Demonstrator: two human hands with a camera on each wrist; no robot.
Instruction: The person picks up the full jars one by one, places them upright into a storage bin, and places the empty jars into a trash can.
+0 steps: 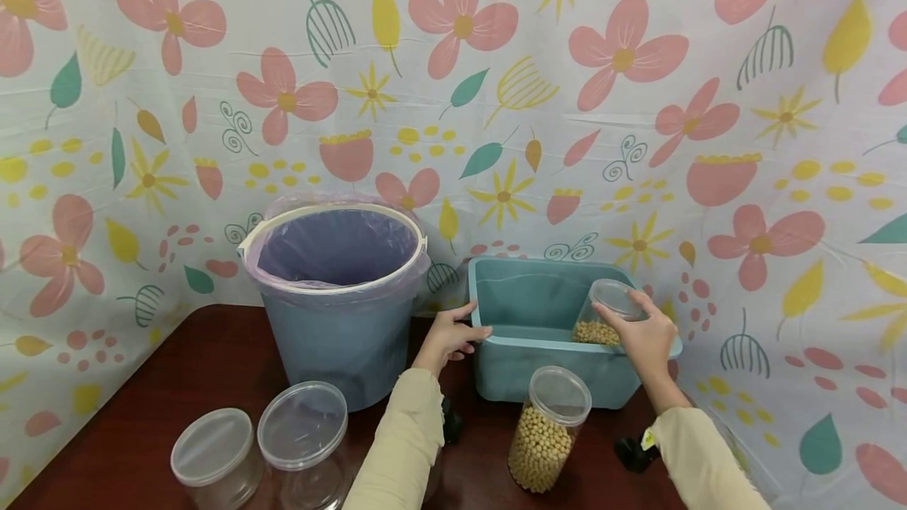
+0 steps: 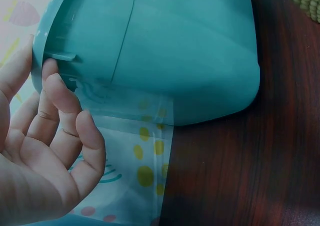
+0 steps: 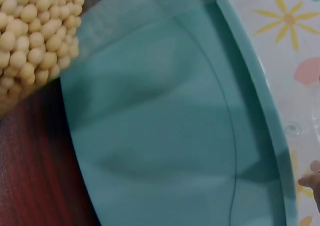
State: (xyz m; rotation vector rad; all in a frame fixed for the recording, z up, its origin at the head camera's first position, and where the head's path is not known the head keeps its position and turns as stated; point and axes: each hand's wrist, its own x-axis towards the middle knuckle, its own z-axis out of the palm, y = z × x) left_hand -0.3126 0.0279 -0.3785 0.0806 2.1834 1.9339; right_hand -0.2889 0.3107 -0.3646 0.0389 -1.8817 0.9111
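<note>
At the left end of a rectangular teal plastic basin (image 1: 527, 380), my left hand (image 1: 448, 338) pinches the rim, thumb on one side and fingers on the other, as the left wrist view shows. My right hand (image 1: 650, 337) holds a clear lidded jar (image 1: 616, 297) at the basin's right end, with thumb and fingers around its upper part. Soybeans lie in the jar's lower part; the basin's front wall hides its bottom. A taller clear jar (image 1: 540, 447), filled high with soybeans, stands in front of the basin. Only fingertips (image 3: 312, 181) of the right hand show in the right wrist view.
Left of the basin stands a blue-grey bucket (image 1: 340, 352) with a thin purple liner over its rim. Two clear lidded jars (image 1: 216, 447), seemingly without contents, are at the front left of the dark wooden table (image 1: 142, 431). A flowered sheet (image 1: 453, 101) hangs behind.
</note>
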